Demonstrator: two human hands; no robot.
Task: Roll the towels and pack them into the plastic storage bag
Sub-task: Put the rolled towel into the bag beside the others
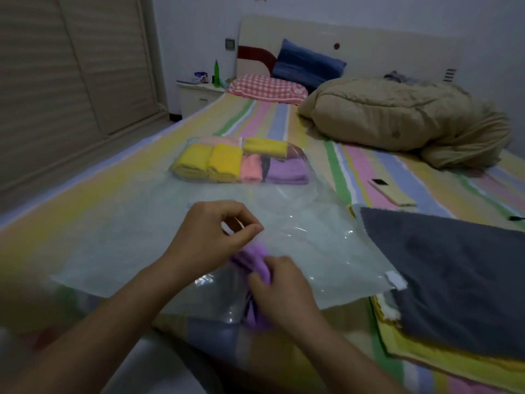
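Head view: the left hand (216,231) pinches the edge of the plastic storage bag (127,251) between thumb and fingers. The right hand (284,291) is curled around a rolled purple towel (252,258) at the bag's mouth. On the bed (85,180), a packed bag (241,163) lies at 12 o'clock from the hands, and a stack of flat towels (454,280) at 3 o'clock.
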